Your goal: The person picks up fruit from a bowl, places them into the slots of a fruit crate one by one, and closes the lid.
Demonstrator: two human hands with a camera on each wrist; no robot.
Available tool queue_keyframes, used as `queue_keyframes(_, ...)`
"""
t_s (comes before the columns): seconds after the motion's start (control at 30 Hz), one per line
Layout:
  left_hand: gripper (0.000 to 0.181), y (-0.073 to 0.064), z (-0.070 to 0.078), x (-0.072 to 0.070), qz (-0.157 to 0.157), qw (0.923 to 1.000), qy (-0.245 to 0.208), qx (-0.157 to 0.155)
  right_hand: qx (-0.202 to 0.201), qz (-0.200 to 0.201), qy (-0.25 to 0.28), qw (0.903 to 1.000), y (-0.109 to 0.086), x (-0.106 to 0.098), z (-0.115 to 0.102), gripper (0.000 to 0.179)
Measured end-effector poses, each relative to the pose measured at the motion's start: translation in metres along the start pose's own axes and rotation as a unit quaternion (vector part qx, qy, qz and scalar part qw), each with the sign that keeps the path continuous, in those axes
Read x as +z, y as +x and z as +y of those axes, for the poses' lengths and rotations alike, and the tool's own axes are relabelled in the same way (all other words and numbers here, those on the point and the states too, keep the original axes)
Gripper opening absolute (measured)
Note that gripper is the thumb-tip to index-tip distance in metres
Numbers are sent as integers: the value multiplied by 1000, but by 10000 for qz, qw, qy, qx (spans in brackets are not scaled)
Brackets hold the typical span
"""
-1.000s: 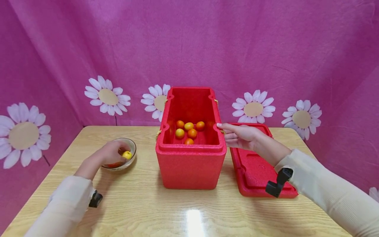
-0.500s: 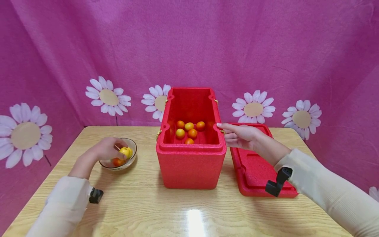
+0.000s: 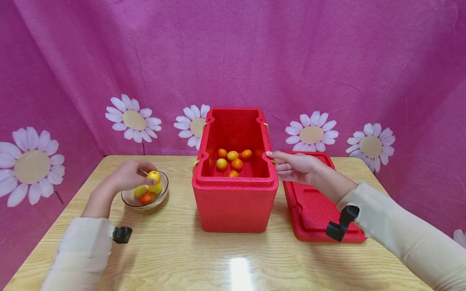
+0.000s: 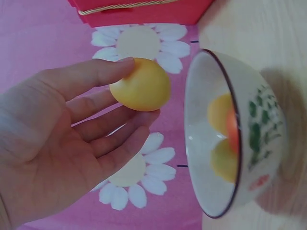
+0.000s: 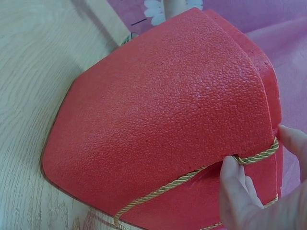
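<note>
The fingers [image 4: 122, 154] of the left hand [image 3: 125, 178] pinch a yellow fruit [image 4: 144, 88] between thumb and fingertips; those of the right hand [image 3: 300, 166] lie extended against the red box [image 3: 234, 208], thumb on its rim. The left wrist view alone shows the gap between held fruit and bowl [image 4: 199, 129], and the green and red decoration outside the bowl. The right wrist view alone shows gold rope [image 5: 177, 181] running along the box wall beside the fingertips, and the head view alone shows six yellow and orange fruits [image 3: 236, 164] inside. The box's top is open; a stretch of surface [image 3: 180, 242] parts it from the bowl, while the lid [image 3: 320, 210] lies just beside its right wall. The held fruit sits at the left fingertips, above the bowl's mouth on the side toward the box, with two yellow fruits and an orange-red one [image 3: 147, 198] below.
</note>
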State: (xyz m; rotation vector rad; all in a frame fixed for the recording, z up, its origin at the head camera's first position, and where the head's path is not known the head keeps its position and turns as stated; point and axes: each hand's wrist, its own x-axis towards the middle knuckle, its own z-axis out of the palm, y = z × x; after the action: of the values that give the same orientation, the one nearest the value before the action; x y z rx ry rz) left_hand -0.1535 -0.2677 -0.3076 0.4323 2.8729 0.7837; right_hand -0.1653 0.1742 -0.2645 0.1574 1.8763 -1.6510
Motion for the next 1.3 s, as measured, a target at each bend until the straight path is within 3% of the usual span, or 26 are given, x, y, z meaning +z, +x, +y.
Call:
queue_keyframes(0.53, 42, 8, 33, -10, 229, 9993, -269, 150, 54, 51, 106, 9999, -2, 2, -2, 43)
queue_keyframes(0.87, 37, 15, 52, -16, 395, 9987, -304, 63, -11, -64, 122, 9999, -2, 1, -2, 33)
queue_keyframes(1.07, 37, 23, 64, -19, 510, 9968, -610, 113, 6, -17, 75, 10000, -2, 2, -2, 41)
queue_keyframes(1.3, 38, 33, 81, -27, 668, 9927, -999, 128, -26, -44, 136, 9999, -2, 1, -2, 36)
